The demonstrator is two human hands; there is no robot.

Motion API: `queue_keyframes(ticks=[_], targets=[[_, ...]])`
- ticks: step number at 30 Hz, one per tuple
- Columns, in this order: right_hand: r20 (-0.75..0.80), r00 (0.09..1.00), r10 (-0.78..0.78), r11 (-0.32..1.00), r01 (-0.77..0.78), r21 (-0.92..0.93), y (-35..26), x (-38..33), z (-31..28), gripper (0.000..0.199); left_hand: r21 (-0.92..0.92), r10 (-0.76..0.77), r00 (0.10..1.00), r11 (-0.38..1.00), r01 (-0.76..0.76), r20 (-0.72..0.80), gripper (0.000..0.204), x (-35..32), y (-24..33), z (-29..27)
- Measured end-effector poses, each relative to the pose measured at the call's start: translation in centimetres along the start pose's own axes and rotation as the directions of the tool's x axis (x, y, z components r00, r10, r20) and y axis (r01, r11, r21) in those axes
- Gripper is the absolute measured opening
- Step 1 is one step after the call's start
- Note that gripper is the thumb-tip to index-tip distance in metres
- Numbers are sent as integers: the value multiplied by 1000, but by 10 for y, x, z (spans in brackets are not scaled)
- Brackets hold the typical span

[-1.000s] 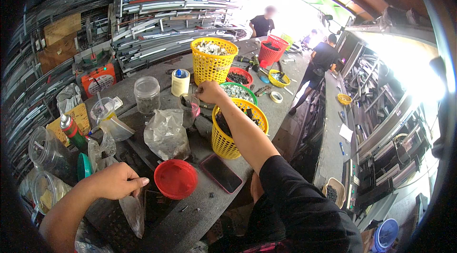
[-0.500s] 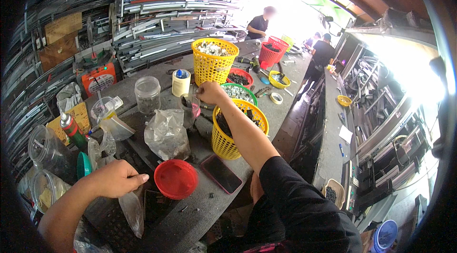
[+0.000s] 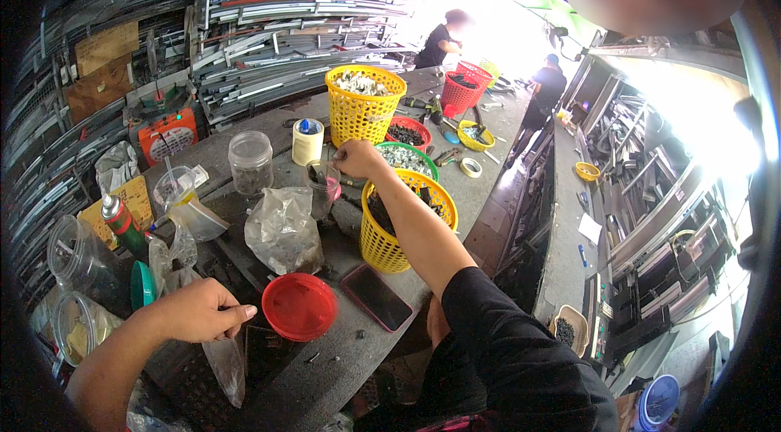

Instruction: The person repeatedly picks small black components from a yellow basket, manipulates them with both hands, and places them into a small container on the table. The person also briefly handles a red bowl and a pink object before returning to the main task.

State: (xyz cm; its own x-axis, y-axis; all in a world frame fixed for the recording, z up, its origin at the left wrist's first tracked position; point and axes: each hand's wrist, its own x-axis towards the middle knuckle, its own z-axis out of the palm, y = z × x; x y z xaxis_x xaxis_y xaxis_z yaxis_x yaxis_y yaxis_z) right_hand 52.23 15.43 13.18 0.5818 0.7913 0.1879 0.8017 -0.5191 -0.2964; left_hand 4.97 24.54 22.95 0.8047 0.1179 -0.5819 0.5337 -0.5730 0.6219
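Observation:
My left hand is closed, thumb against its curled fingers, just left of a red round lid or shallow dish. A clear plastic bag shows below this hand; whether the fingers grip it is hidden. My right hand reaches far across the table, fingers curled beside a clear plastic cup with dark and pinkish contents. Anything in its fingers is too small to make out. Under my right forearm stands a yellow basket of dark pieces. A crumpled clear bag lies near the cup.
A yellow basket of pale pieces stands behind my right hand, near a tape roll and a clear jar. A phone lies at the table edge. Metal profiles fill the left racks. Two people stand farther off.
Both my hands stay almost where they were. The view has shifted very slightly. In the background, the person at the far end of the table has moved an arm and leaned a little.

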Motion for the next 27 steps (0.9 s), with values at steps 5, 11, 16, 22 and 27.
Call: queue_keyframes(ticks=[5, 11, 16, 22, 27], targets=[[-24, 998, -60, 998, 59, -33, 2, 2, 3, 41, -40, 28, 999, 999, -27, 26, 53, 1, 0, 2], [-19, 999, -37, 999, 37, -22, 3, 3, 3, 42, -111, -9, 997, 994, 17, 70, 50, 4, -2, 4], [20, 1000, 15, 1000, -14, -26, 2, 4, 2, 49, -129, -20, 997, 991, 29, 72, 48, 4, -3, 4], [-34, 999, -33, 998, 31, -49, 7, 7, 9, 46, -214, 26, 994, 977, -2, 108, 40, 5, -6, 3], [-57, 998, -25, 999, 23, -34, 10, 8, 13, 41, -289, 53, 992, 957, -18, 113, 39, 5, -9, 3]])
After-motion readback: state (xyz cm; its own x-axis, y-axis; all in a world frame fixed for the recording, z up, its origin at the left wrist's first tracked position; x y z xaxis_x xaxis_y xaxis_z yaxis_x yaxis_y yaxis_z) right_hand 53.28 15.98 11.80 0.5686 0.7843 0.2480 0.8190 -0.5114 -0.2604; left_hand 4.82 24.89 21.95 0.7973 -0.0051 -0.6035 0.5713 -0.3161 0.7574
